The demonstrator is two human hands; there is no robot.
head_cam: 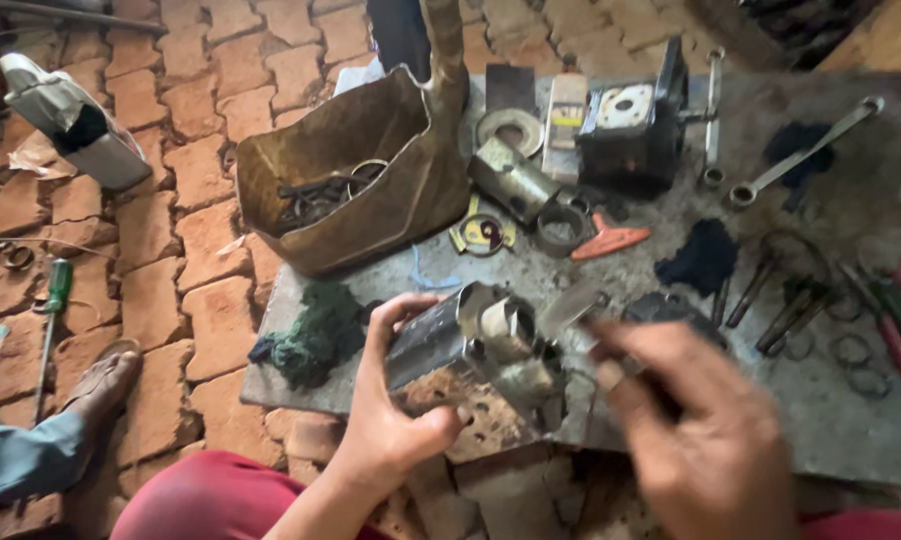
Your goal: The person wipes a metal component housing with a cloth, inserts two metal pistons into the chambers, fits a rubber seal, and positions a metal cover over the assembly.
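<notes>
My left hand (396, 400) grips a greasy metal block-shaped machine part (466, 355) with round bores, held tilted over the front edge of a grey slab (831, 420). My right hand (701, 430) is blurred by motion just right of the part; it pinches a thin flat metal piece (571, 305) whose tip points at the part's open end.
A worn brown bag (371, 170) of rings and bolts stands at the slab's back left. A dark green rag (316, 330), a black block (636, 120), a cylinder (511, 178), wrenches (801, 155), an orange tool (611, 238) and rings lie about. A green screwdriver (56, 300) lies on the brick floor.
</notes>
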